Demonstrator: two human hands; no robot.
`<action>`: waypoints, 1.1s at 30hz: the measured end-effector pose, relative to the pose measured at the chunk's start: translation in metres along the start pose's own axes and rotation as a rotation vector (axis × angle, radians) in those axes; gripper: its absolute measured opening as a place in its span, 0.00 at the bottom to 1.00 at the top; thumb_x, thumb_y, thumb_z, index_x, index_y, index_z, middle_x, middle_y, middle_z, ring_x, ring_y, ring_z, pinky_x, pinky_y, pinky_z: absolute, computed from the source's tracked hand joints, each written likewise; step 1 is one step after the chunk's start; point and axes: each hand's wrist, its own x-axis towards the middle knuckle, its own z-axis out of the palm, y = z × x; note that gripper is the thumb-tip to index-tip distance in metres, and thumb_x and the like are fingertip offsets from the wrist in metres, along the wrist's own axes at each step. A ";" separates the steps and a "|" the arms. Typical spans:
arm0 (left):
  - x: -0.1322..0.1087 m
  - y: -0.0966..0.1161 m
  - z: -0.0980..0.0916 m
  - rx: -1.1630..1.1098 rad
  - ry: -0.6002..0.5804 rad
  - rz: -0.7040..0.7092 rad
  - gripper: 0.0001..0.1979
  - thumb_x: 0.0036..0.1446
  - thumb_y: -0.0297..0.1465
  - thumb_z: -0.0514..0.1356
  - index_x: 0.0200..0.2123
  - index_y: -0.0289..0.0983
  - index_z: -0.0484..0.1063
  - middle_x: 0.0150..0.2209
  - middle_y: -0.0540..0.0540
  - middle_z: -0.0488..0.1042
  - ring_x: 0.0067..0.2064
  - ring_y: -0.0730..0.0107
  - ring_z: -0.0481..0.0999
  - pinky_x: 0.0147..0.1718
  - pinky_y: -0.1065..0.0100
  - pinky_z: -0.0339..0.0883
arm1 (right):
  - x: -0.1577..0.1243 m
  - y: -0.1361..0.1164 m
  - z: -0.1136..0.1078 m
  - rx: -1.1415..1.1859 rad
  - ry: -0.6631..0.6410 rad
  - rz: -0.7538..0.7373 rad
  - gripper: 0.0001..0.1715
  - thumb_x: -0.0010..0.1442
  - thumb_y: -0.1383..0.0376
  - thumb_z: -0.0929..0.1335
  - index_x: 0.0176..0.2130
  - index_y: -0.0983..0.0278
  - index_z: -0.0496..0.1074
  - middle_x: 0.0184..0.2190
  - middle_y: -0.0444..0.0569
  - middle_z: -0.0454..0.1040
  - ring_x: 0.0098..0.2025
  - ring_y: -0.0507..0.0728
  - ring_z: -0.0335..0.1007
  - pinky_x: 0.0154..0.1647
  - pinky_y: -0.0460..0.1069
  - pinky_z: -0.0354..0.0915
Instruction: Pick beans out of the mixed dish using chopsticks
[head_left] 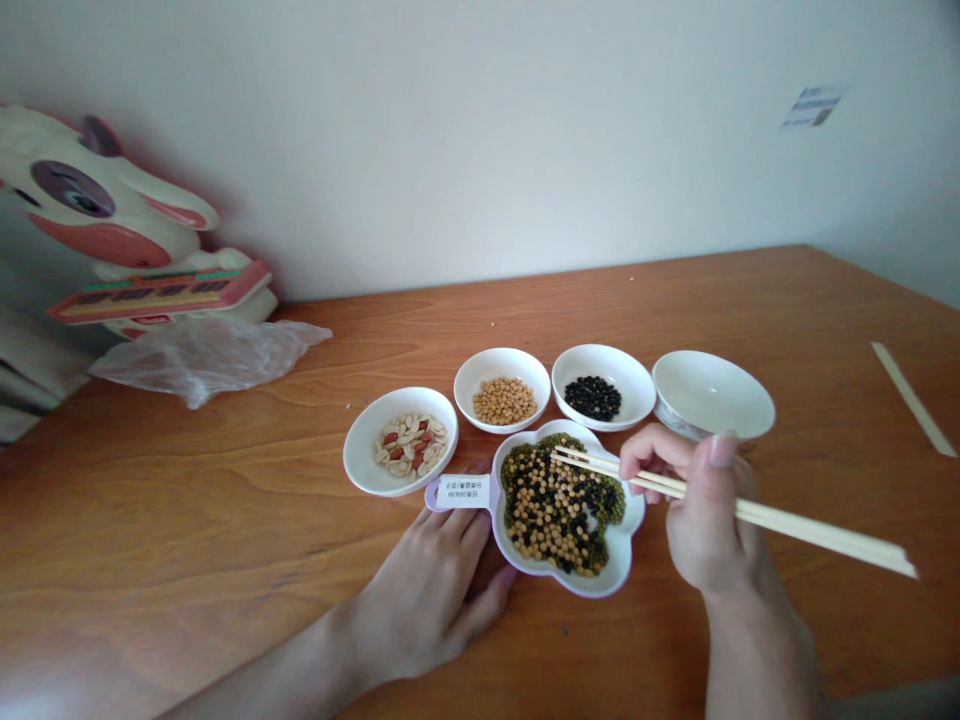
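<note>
My right hand [712, 500] holds a pair of pale wooden chopsticks [817, 530], their tips down at the beans in a flower-shaped dish [619, 570]. The dish is white with a lilac rim. It holds mixed beans [555, 500]: tan, black and green. On the left my left hand [442, 560] grips the dish by its labelled handle [465, 492], its fingers passing under the handle and its thumb by the rim. Part of those fingers is hidden. Whether a bean sits between the chopstick tips is too small to tell.
Behind the dish stand white bowls with peanuts [409, 447], tan beans [504, 400] and black beans [592, 397], plus an empty bowl [712, 390]. A cow-shaped toy keyboard [161, 290] and clear plastic bag [210, 355] are left; a pale strip [911, 395] lies right.
</note>
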 end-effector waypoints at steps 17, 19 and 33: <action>0.000 -0.002 0.001 -0.004 0.014 0.006 0.11 0.71 0.36 0.59 0.53 0.39 0.71 0.53 0.38 0.78 0.52 0.48 0.79 0.54 0.45 0.76 | 0.006 -0.002 0.005 -0.065 0.023 -0.119 0.47 0.78 0.41 0.46 0.26 0.60 0.72 0.19 0.45 0.68 0.23 0.53 0.64 0.24 0.50 0.57; 0.000 -0.001 0.000 -0.002 0.013 0.008 0.11 0.71 0.36 0.59 0.53 0.39 0.71 0.53 0.38 0.78 0.52 0.48 0.79 0.54 0.45 0.76 | 0.007 -0.004 0.005 -0.065 0.037 -0.136 0.47 0.78 0.42 0.47 0.26 0.60 0.72 0.19 0.45 0.69 0.22 0.53 0.64 0.23 0.50 0.57; 0.000 -0.001 0.000 -0.016 0.019 0.015 0.11 0.71 0.34 0.60 0.53 0.39 0.71 0.54 0.38 0.77 0.54 0.48 0.78 0.57 0.45 0.75 | 0.003 0.000 0.002 0.019 0.108 -0.066 0.52 0.74 0.36 0.44 0.24 0.59 0.74 0.19 0.48 0.68 0.23 0.56 0.63 0.25 0.53 0.57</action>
